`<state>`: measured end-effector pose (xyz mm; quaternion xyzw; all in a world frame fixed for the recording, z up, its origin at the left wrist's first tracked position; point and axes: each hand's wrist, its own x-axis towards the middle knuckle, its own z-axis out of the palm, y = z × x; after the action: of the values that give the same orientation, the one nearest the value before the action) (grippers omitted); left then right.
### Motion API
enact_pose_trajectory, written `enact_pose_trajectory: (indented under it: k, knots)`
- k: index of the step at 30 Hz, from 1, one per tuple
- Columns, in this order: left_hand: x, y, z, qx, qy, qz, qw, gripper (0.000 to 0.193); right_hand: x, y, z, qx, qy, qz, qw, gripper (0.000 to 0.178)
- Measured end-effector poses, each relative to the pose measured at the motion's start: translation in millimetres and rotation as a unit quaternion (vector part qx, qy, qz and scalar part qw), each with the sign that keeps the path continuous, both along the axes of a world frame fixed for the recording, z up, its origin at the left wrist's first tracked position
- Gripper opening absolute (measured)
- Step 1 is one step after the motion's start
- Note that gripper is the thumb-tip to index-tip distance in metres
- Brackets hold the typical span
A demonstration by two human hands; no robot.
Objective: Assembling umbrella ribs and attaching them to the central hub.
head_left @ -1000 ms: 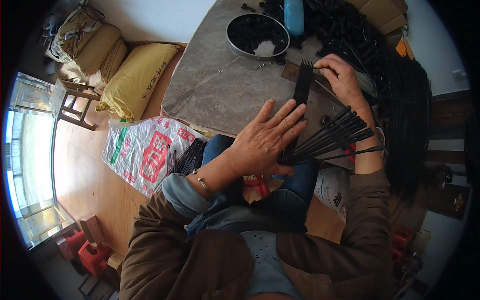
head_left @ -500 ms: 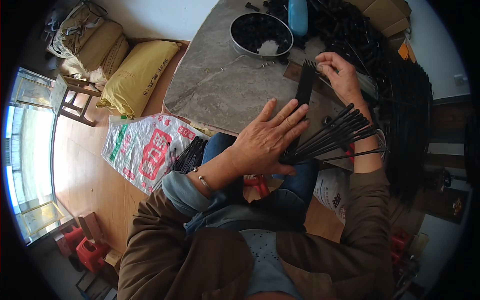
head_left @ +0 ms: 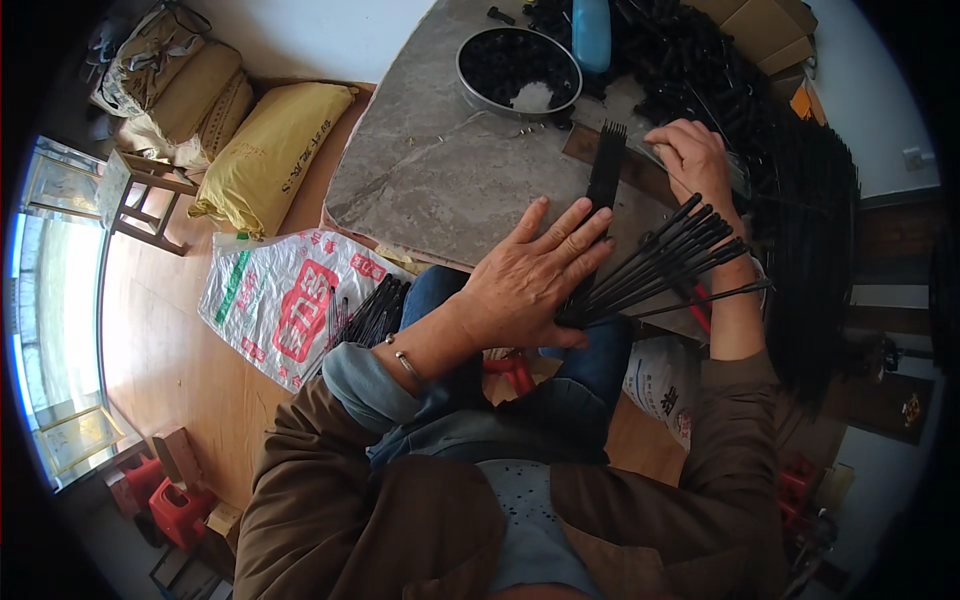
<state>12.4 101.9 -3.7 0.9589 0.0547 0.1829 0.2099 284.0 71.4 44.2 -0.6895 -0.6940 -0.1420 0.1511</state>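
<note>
My left hand [head_left: 530, 262] lies flat with its fingers spread, pressing on a flat row of thin black rods [head_left: 606, 165]. The tips of that row stick out past my fingers at the table's near edge. From under the same palm a loose fan of black rods with thicker ends [head_left: 668, 262] points to the right, toward my right forearm. My right hand [head_left: 695, 160] is closed, its fingertips pinched together, to the right of the row's tips. What it pinches is too small to make out, though a thin line shows just below the fingers.
A steel bowl [head_left: 466, 84] of small black parts and a blue bottle [head_left: 592, 36] stand on the grey table [head_left: 400, 170]. Black parts [head_left: 690, 70] heap up at the back right. Left, a printed plastic sack [head_left: 270, 300] holds more rods; a yellow sack [head_left: 270, 160] lies beyond.
My right hand has moved right, away from the tips of the rod row, and its fingers have drawn in. My left hand stays flat on the rods.
</note>
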Motion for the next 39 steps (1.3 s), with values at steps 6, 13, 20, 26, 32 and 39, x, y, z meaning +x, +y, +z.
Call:
enact_pose_trajectory:
  k: [6, 13, 20, 26, 32, 39]
  knots:
    - [-1, 0, -3, -0.008, -0.006, -0.002, 1.0, 0.098, 2, 3, -2, -0.04, 0.13, -0.006, 0.991, 0.01]
    - [0, 0, -1, -0.006, -0.006, 0.0, 1.0, 0.098, 1, 1, 4, -0.06, 0.149, -0.022, 0.987, 0.01]
    - [-1, -1, -1, -0.004, -0.009, -0.001, 1.0, 0.096, -2, 5, 0, -0.042, 0.194, -0.013, 0.98, 0.012]
    - [-3, -1, -1, 0.004, -0.005, -0.002, 1.0, 0.096, -11, 7, -5, -0.048, 0.171, -0.023, 0.984, 0.01]
    - [1, 0, 0, 0.003, -0.011, -0.005, 1.0, 0.095, -19, 21, -15, 0.01, 0.278, -0.03, 0.96, 0.012]
    - [-3, -2, 6, 0.012, 0.001, -0.021, 1.0, 0.097, 44, -14, 14, 0.128, 0.209, -0.162, 0.956, 0.013]
